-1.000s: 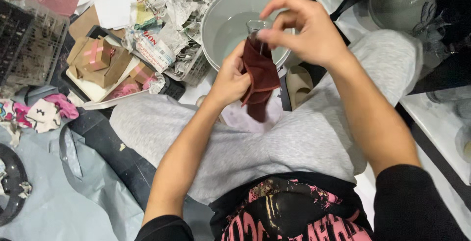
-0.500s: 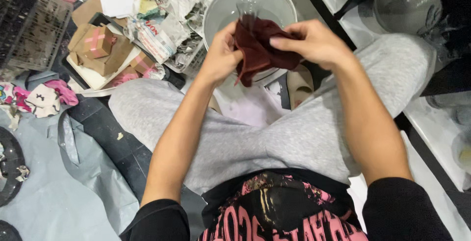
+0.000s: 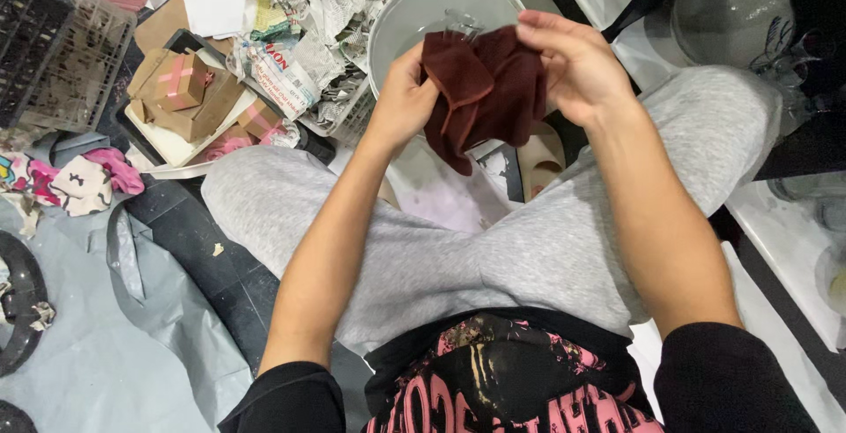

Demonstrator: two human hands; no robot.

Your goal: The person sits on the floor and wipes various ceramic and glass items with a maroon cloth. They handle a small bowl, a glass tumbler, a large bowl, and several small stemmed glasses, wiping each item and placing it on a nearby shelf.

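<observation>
Lap: grey sweatpants [image 3: 493,257], knees spread, nearest the camera.
Left hand [image 3: 404,98]: closed on the left edge of the crumpled dark red cloth [image 3: 485,89].
Right hand [image 3: 573,63]: fingers pinching the cloth's right side from above.
Cloth: held between both hands above the knees, in front of the round grey plastic bucket [image 3: 423,10].
Far left: crumpled newspaper [image 3: 308,37], small cardboard boxes [image 3: 181,85].
</observation>
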